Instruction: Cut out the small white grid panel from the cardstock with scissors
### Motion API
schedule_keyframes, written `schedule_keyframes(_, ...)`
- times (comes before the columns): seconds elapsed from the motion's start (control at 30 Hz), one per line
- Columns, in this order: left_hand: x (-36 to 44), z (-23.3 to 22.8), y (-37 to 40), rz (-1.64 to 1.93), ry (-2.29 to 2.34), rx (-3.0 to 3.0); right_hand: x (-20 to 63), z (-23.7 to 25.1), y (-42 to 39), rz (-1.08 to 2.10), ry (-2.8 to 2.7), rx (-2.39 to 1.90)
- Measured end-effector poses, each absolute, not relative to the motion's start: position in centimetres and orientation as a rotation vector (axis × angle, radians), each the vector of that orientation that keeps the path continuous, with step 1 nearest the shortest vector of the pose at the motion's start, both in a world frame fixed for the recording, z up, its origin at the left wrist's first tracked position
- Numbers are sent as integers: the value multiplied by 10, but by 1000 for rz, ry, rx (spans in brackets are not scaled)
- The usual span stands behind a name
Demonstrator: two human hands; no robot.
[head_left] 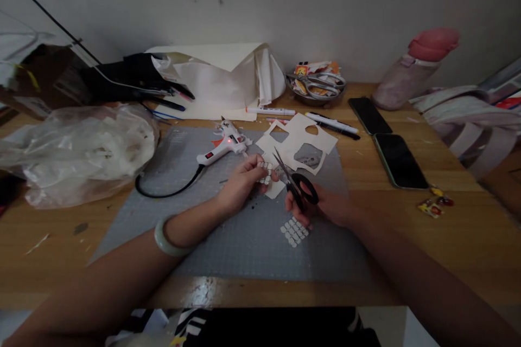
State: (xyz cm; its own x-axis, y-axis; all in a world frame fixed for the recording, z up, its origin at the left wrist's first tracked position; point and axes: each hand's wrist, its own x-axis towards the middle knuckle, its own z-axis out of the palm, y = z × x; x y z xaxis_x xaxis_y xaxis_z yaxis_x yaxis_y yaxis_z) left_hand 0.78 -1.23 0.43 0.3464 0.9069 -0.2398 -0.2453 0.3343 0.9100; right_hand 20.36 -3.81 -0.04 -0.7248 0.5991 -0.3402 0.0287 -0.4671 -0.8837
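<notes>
Between the thumb and fingers of my left hand is a small white sheet of rounded tiles with dark outlines. My right hand has its fingers in the black handles of a pair of scissors, whose blades are parted and point up and left, just right of the held sheet. A second sheet of white tiles lies on the grey cutting mat below my right hand. Under and beyond my hands is white card with cut-out holes. A white glue gun with a lit red light lies past my left hand.
At left sits a crumpled clear plastic bag. Several markers and a bowl with silver scissors and wrappers stand towards the wall. Two phones, a pink-topped bottle and small wrapped sweets are at right.
</notes>
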Motion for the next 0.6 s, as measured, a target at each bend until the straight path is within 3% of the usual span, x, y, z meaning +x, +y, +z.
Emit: schedule_keyframes(0.6, 9, 5, -12, 874, 1019, 989, 203, 3, -38, 2220, -1435, -965)
